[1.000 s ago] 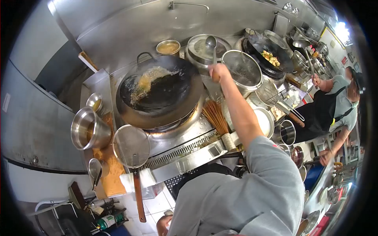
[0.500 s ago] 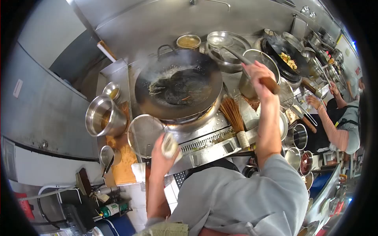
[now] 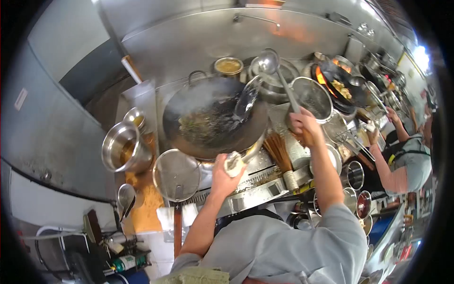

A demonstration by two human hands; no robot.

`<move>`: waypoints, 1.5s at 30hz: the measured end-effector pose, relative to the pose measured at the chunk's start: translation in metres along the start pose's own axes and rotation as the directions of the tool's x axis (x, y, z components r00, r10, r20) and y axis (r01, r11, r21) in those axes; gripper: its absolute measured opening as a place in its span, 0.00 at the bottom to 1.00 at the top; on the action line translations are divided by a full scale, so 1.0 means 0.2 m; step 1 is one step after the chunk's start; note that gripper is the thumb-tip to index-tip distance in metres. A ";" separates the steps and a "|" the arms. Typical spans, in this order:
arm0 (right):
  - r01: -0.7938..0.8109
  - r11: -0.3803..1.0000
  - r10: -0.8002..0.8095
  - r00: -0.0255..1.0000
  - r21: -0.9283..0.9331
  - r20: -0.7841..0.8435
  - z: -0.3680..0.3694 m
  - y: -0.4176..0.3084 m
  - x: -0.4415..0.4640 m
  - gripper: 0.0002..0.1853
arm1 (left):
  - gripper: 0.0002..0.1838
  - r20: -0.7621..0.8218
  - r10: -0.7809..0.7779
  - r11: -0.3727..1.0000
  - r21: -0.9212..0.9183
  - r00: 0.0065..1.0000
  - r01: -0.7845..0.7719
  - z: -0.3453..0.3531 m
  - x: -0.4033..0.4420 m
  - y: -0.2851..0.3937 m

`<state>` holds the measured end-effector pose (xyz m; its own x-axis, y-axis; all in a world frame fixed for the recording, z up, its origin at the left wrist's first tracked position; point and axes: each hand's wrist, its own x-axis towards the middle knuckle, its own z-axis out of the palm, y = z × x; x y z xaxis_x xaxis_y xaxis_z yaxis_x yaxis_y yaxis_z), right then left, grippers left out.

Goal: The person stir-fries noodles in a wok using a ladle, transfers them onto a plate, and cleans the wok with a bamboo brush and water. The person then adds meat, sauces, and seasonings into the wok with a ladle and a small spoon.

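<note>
Two hands occupied: right hand grips ladle, bowl raised; left hand clutches pale cloth by near rim of steaming wok; clear liquid splashing in.

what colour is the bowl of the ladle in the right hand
The ladle's bowl is silvery grey, seen best in the head view.

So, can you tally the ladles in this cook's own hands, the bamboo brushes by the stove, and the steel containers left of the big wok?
Ladles: 1, in the right hand
Bamboo brushes: 1, right of the big wok
Steel containers: 3, a large pot, a little bowl and a small pot
Total: 5
</note>
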<state>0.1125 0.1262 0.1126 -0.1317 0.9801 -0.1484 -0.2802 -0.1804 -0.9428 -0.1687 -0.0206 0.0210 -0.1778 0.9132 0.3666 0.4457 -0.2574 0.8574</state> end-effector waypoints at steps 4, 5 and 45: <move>0.009 0.696 -0.234 0.948 -0.718 -0.215 -0.11 0.23 0.62 0.14 | 0.25 0.065 -0.064 0.996 -0.053 0.996 0.068 -0.04 0.02 0.07; -0.054 0.743 -0.166 0.951 -0.667 -0.262 -0.06 0.20 0.65 0.10 | 0.26 0.064 -0.065 0.997 -0.040 0.996 0.067 -0.04 0.02 0.06; 0.043 0.206 -0.239 0.971 -0.978 -0.008 -0.07 0.73 -0.60 0.32 | 0.27 0.585 -0.069 -0.760 -0.556 0.808 0.337 -0.54 0.01 0.14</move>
<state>0.1005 -0.0160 -0.0125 -0.0536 0.9954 0.0788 0.8662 0.0856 -0.4924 -0.2509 -0.0603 0.0837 0.3385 0.9406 0.0260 -0.8863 0.3280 -0.3269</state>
